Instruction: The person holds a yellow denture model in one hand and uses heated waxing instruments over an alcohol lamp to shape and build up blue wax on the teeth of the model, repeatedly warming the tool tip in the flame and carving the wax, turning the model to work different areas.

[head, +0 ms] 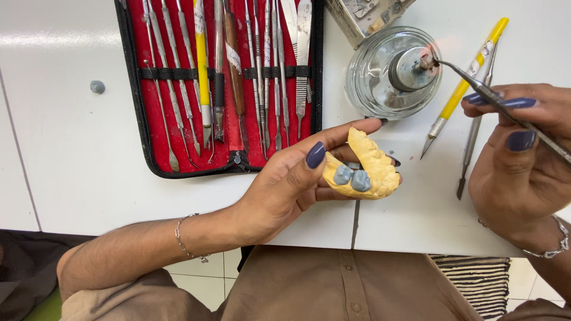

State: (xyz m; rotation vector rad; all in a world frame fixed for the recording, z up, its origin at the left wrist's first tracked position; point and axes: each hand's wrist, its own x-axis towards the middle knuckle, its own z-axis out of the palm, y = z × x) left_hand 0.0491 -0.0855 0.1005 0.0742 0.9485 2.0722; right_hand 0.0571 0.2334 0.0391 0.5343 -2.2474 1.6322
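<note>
So the left hand [297, 178] was cupping a yellow dental cast [366, 166], fingers curled under it and the thumb pressed along its near side, so a proper closed grip. Two blue-grey wax teeth [351, 177] sat on the front of the cast, facing up. It was held just above the white table [77, 148], near the front edge, right over the seam between two tabletops.

The right hand [523, 172] was pinching a thin metal wax carver [493, 95] between thumb and fingertips, handle running off the right edge. Its tip was touching the wick holder of a glass spirit lamp [392, 71], with a faint flame there.

Stuff around: an open instrument case [223, 83] with red lining sat behind the left hand, full of steel dental tools strapped under a black band, plus one yellow-handled one. Between the lamp and the right hand lay a yellow-handled knife [467, 83] and a steel spatula [473, 139] side by side, partly tucked behind the right fingers. A cardboard box [363, 18] corner poked in at the top, just beside the lamp. A little blob of grey wax [97, 87] sat on its own, well apart on the left.
</note>
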